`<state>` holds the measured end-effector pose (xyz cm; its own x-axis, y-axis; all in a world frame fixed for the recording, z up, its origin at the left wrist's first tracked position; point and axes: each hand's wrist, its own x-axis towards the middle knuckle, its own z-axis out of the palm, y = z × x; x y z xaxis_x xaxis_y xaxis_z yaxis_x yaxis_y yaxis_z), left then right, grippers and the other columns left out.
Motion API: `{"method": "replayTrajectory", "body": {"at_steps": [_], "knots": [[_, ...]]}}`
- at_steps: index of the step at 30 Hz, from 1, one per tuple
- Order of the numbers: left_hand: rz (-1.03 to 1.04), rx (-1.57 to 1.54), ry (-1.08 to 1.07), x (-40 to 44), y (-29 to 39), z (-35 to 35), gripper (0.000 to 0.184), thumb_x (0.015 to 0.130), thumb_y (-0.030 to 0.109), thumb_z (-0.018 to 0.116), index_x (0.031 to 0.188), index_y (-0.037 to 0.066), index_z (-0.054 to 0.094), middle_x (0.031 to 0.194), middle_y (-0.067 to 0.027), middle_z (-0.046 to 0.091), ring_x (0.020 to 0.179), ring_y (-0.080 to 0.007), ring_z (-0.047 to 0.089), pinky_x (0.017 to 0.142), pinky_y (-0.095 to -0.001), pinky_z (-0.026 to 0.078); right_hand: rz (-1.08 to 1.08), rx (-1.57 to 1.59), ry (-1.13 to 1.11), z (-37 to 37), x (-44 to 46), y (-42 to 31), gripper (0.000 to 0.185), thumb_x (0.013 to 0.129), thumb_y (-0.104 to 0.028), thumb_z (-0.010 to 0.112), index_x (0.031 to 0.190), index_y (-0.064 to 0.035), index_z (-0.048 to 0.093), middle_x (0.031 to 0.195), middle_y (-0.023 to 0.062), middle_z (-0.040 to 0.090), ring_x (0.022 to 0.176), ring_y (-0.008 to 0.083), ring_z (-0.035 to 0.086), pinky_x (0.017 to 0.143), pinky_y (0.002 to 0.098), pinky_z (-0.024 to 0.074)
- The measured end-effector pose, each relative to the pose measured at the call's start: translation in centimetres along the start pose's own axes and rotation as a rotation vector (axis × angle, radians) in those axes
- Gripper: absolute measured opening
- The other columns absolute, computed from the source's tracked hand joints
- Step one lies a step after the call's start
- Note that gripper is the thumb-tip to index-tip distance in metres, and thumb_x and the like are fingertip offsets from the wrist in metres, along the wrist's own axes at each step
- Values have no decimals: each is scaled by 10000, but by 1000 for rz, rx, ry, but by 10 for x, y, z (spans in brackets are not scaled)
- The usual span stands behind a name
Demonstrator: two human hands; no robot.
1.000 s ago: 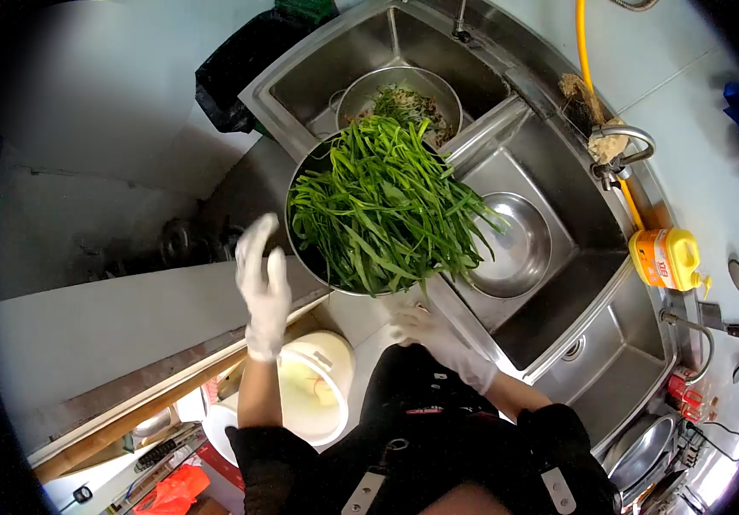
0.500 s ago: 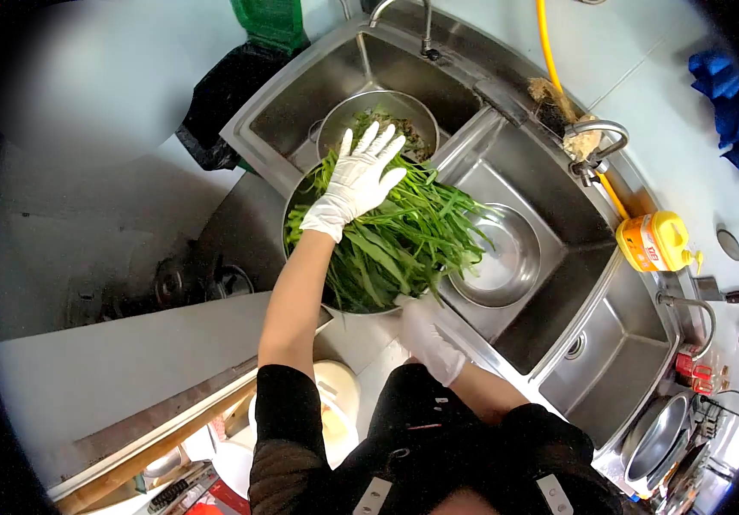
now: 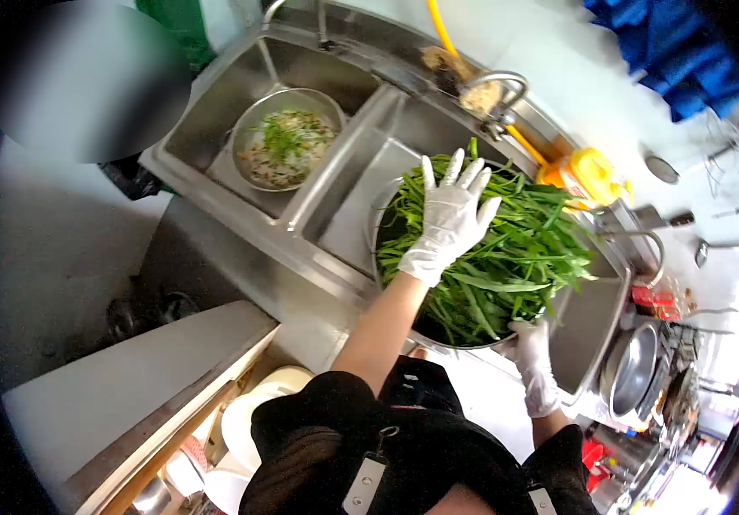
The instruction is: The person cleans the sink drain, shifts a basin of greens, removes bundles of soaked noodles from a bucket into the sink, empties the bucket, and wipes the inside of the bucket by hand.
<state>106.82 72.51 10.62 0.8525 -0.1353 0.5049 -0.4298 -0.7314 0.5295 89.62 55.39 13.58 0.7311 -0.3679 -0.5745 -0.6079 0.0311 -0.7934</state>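
Long-stemmed leafy greens [image 3: 507, 266] are heaped in a wide round metal basin [image 3: 455, 345], which is over the middle and right sink compartments. My left hand [image 3: 451, 219], in a white glove, lies palm down on the leaves with its fingers spread. At the near right side of the basin, my gloved right hand [image 3: 534, 365] grips the rim; its fingertips are partly hidden by the rim and leaves. The basin's inside is mostly covered by the greens.
In the left sink compartment [image 3: 197, 137] sits a metal bowl [image 3: 236, 159] with plant scraps. A yellow jug [image 3: 588, 176] and faucets [image 3: 507, 81] line the back edge. Metal pans [image 3: 631, 369] stand at the right, white containers [image 3: 245, 421] at the lower left.
Both hands and the basin of greens have moved right, away from the left compartment. The scrap bowl is now uncovered. The camera view has shifted to the right too.
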Motion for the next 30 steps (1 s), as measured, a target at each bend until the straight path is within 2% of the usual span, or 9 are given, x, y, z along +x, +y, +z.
{"method": "replayTrajectory", "body": {"at_steps": [4,5,6,10,15,19,23,26,30], "knots": [[7,-210,75,18,94,37,413,840,312,487,1173,71,530,1269,-51,477,1259,-287,322,1026,-614,18,-27,-202,235,-79,-36,-47,182,744,9,500,906,93,507,603,146,568,399,236,555,305,289,396],[12,-255,83,23,117,43,421,843,313,481,1183,69,523,1283,-52,463,1267,-288,310,1025,-614,12,-49,-257,318,-93,-49,-60,170,745,0,501,882,101,496,635,162,576,381,243,544,294,287,393],[15,-301,81,26,140,48,432,851,319,467,1197,63,510,1307,-54,437,1283,-292,283,1028,-610,5,-98,-246,316,-117,-56,-63,187,745,-7,504,898,99,484,648,173,576,382,247,544,288,292,394],[-11,-491,167,32,220,66,405,875,323,427,1140,45,557,1245,-67,507,1255,-315,334,1037,-588,-5,-167,-303,428,-176,-95,-95,251,744,-25,503,953,94,434,673,170,560,369,246,528,289,290,409],[-67,-606,126,31,306,86,428,874,344,406,1127,40,570,1217,-88,532,1212,-319,384,1051,-549,44,-29,-413,663,-222,-140,-124,250,768,-48,484,963,91,413,724,153,538,383,224,510,319,292,428],[-93,-691,128,27,349,103,424,872,331,404,1124,32,569,1207,-101,536,1205,-319,389,1053,-540,66,-122,-391,718,-252,-150,-123,224,738,-68,501,904,80,479,680,116,548,399,203,516,303,278,407],[-128,-818,178,18,375,119,395,867,279,429,1136,13,542,1192,-116,533,1188,-331,393,1047,-525,98,-49,-502,812,-263,-155,-130,235,771,-91,524,940,71,502,787,130,564,382,185,511,424,235,426],[-147,-902,223,10,388,133,384,867,249,433,1165,19,510,1207,-119,516,1174,-340,395,1035,-509,136,-79,-646,826,-279,-154,-120,249,787,-66,494,992,74,469,746,124,547,374,178,493,302,241,384],[-151,-938,216,5,396,149,356,869,228,440,1154,33,530,1186,-113,534,1155,-329,419,1030,-498,166,-65,-551,853,-285,-149,-110,237,801,-69,491,984,81,466,751,120,534,367,169,489,301,237,372]]}}
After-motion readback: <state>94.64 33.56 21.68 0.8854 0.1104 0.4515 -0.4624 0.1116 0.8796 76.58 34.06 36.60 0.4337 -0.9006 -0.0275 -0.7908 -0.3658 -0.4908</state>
